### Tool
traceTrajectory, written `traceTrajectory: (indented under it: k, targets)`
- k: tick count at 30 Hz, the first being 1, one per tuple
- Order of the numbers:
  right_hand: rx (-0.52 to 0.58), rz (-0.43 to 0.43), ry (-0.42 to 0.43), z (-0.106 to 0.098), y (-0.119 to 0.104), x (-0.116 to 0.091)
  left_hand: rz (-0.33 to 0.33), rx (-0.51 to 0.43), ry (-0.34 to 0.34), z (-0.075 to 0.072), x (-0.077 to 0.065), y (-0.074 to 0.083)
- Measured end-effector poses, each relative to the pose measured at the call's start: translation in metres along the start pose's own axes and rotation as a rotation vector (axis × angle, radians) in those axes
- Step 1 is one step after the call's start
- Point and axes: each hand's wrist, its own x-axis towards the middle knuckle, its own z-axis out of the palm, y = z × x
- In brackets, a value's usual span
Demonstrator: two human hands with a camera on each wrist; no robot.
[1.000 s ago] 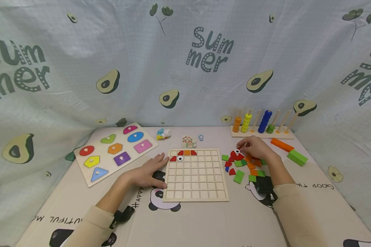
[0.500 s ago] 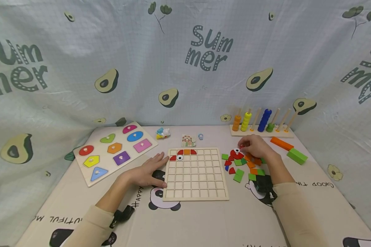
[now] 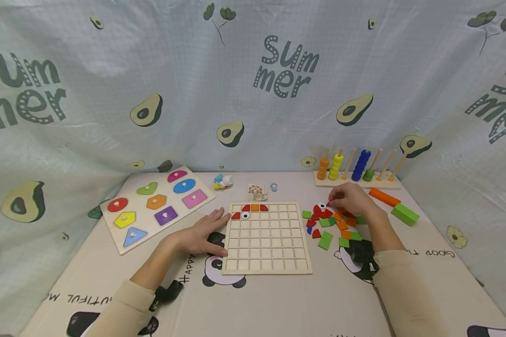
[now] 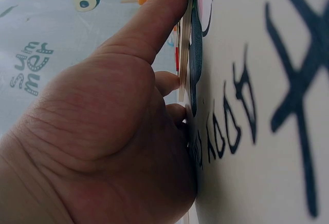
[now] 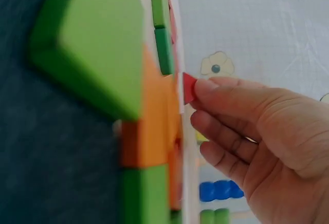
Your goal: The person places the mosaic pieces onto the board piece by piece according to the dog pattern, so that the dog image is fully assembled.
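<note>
My left hand (image 3: 197, 236) rests along the left edge of a wooden grid board (image 3: 266, 250), fingers spread and thumb touching the rim, as the left wrist view also shows. Near the board's top left sit red pieces, an orange square (image 3: 255, 207) and a white eye tile (image 3: 245, 216). On the right, my right hand (image 3: 349, 199) pinches a small red piece (image 5: 188, 88) between thumb and fingers, over a pile of loose tiles. Another eye tile (image 3: 322, 206) lies at the pile's far side, by red pieces (image 3: 316, 211).
Green tiles (image 3: 326, 240) and orange tiles lie right of the board. Behind stands a bead rack (image 3: 357, 183), with an orange block (image 3: 384, 197) and green block (image 3: 405, 215) nearby. A shape puzzle (image 3: 141, 201) lies left. A picture card (image 3: 257, 192) and small toy (image 3: 222, 182) are at the back.
My right hand has shifted slightly to the right over the pile, with the red piece now showing at its fingertips. My left hand stays at the board's edge.
</note>
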Motion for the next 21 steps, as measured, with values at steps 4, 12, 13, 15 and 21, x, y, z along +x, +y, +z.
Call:
traceTrajectory:
  k: [4, 12, 13, 15, 21]
  targets:
    - [0.03, -0.087, 0.045, -0.001, -0.019, 0.001, -0.003, -0.003, 0.003, 0.0, 0.0, 0.0]
    - [0.135, -0.29, 0.052, 0.02, -0.093, 0.019, -0.003, -0.007, 0.001, 0.0, -0.001, -0.002]
    - [0.138, -0.312, 0.042, 0.024, -0.101, 0.023, -0.002, -0.006, 0.002, 0.0, -0.001, -0.002]
    - [0.144, -0.352, 0.009, 0.035, -0.118, 0.031, -0.001, -0.003, 0.002, 0.0, -0.001, -0.002]
    - [0.172, -0.394, -0.127, 0.069, -0.154, 0.051, -0.002, 0.002, 0.002, 0.0, 0.0, -0.001]
